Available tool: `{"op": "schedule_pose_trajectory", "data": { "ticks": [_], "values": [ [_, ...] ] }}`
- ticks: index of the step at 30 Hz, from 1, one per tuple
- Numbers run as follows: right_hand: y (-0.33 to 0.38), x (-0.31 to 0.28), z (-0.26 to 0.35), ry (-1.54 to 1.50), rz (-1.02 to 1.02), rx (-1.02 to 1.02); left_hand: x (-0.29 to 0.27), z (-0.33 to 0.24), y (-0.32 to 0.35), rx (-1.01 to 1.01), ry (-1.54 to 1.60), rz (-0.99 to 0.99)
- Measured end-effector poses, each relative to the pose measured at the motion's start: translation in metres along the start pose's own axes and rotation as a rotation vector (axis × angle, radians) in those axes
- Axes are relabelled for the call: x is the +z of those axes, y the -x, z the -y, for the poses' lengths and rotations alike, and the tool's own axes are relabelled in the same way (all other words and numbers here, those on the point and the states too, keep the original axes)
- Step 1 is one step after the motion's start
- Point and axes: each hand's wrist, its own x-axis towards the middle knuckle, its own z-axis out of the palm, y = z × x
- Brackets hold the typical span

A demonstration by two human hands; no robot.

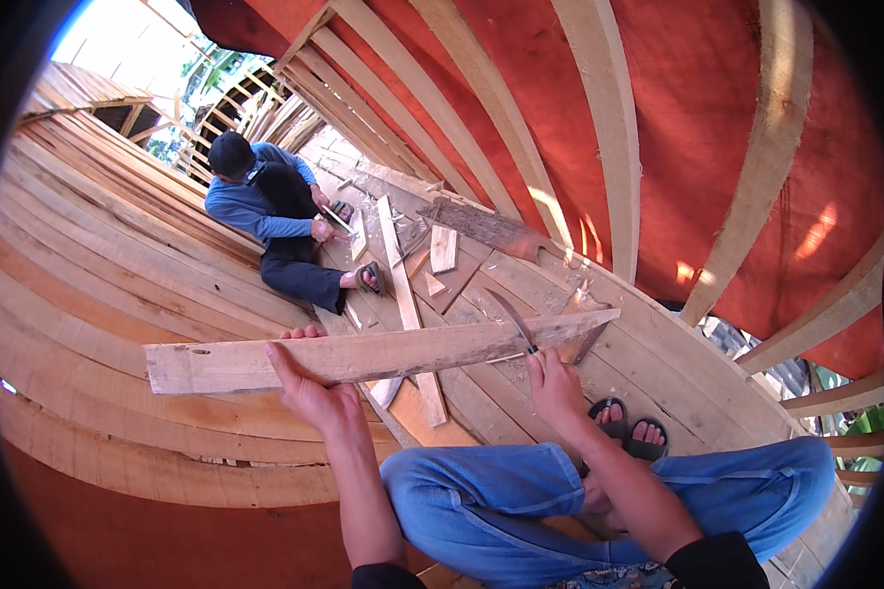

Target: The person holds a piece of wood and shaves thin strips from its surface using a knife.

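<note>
A long pale wooden plank (413, 355) lies crosswise in front of me, its right end tapering to a point. My left hand (316, 395) grips it near the broad left end, thumb on the near face and fingertips over the top edge. Closed around a handle, my right hand (558, 393) holds a knife (510, 317) with a curved blade. The blade rises across the plank's right part and sticks up past its top edge. From this angle I cannot tell whether the edge touches the wood.
Ahead on the left, a co-worker in blue (255, 211) sits working on a wood piece (359, 234). A long strip (400, 260), offcuts (443, 249) and shavings lie on the plank floor (599, 363). Curved ribs (614, 128) stand against red sheeting (683, 108) on the right.
</note>
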Motion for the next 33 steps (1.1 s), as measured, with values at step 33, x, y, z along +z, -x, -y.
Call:
{"op": "schedule_pose_trajectory", "data": {
  "ticks": [33],
  "values": [
    [0.021, 0.019, -0.014, -0.071, 0.102, -0.014, -0.022, 0.009, -0.015, 0.001, -0.060, -0.114]
  ]
}}
